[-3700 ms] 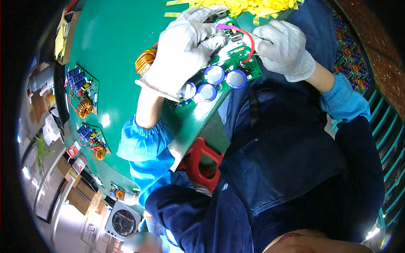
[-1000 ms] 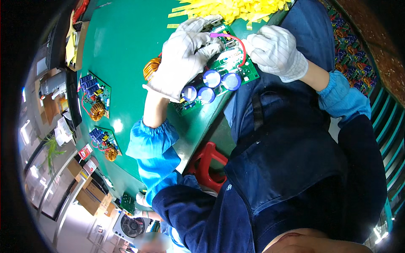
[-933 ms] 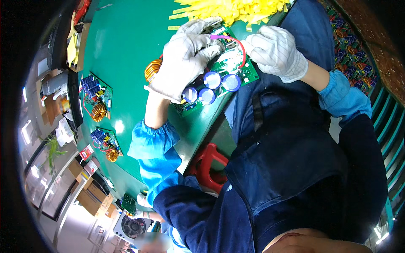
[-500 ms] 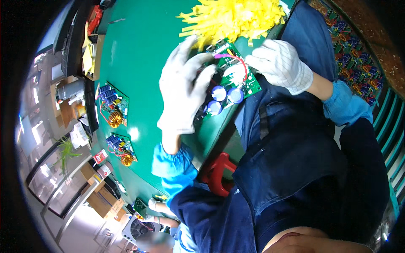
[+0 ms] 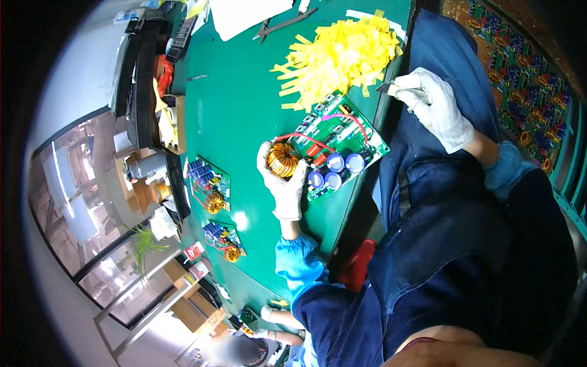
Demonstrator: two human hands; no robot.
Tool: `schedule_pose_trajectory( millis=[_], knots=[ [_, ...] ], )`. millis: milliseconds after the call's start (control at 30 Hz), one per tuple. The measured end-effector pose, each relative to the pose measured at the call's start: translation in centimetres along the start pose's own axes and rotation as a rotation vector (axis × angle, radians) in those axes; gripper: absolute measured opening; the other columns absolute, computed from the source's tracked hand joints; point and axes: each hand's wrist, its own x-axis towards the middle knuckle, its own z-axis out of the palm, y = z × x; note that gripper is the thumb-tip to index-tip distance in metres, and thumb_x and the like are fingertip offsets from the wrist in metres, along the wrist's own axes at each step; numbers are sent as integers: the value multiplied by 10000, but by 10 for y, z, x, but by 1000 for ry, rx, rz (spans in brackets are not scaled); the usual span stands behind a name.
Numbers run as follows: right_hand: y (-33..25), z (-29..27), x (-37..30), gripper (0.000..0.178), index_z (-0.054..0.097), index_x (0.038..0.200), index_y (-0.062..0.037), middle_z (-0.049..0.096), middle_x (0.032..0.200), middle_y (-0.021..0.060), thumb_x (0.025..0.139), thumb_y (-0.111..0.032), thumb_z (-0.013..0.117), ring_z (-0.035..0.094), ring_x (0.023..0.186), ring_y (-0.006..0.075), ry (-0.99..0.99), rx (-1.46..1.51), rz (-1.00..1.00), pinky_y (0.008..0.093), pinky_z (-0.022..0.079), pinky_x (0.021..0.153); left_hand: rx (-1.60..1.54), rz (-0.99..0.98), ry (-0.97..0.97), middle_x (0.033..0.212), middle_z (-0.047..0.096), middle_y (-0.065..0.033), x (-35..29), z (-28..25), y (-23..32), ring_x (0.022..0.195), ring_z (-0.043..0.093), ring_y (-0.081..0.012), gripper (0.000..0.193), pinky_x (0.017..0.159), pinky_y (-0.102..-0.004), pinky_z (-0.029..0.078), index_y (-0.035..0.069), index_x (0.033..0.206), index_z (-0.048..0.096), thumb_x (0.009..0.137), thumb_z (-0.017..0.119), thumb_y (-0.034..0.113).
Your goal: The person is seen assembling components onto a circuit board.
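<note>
Left grip (image 5: 286, 183) closed on our circuit board's (image 5: 333, 150) copper coil (image 5: 283, 160) | right grip (image 5: 431, 104) pinching tweezers (image 5: 391, 89) | yellow strips (image 5: 339, 55) on green surface (image 5: 238, 104)

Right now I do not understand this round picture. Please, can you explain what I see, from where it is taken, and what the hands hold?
A camera worn on a person's head looks down; its wide lens bends the edges. Both hands wear white gloves. The left hand grips a copper coil on a green circuit board lying on the green table. The right hand, off the table edge, pinches a small grey tool. Behind the board lies a pile of yellow strips; two similar boards lie further left.
</note>
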Motion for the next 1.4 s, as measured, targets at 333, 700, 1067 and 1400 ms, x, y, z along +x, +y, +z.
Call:
schedule_pose_trajectory(
  millis=[333, 700, 1067, 1400],
  knots=[
    [1, -8, 14, 165, 641, 1045, -28, 638, 845, 91, 885, -4, 674, 601, 656, 210, 16, -291, -384, 316, 484, 600, 346, -15, 129, 1326, 524, -125, 7, 4, 59, 1211, 522, -234, 585, 1082, -381, 407, 33, 1371, 467, 850, 732, 60],
    [19, -21, 9, 133, 645, 1029, -52, 647, 886, 88, 904, -84, 678, 656, 788, 285, 81, -133, -132, 359, 523, 703, 1371, 764, -311, 1247, 596, -159, 76, -51, 217, 1135, 573, -372, 715, 977, -497, 455, 69, 1321, 544, 652, 794, 105],
    [24, -31, 10, 149, 655, 1039, -44, 663, 939, 111, 919, -127, 685, 677, 846, 291, 120, -205, -133, 350, 533, 738, 1387, 691, -419, 1237, 615, -165, 91, -50, 203, 1122, 608, -358, 595, 989, -469, 479, 67, 1299, 529, 737, 723, 48],
    [37, -24, 8, 213, 650, 1092, -23, 720, 1004, 123, 941, -168, 687, 718, 915, 233, 96, -92, 94, 313, 548, 805, 1257, 547, -481, 1245, 599, -113, 81, -59, 175, 1144, 570, -326, 681, 971, -460, 433, 113, 1301, 544, 654, 754, 95]
  ],
)
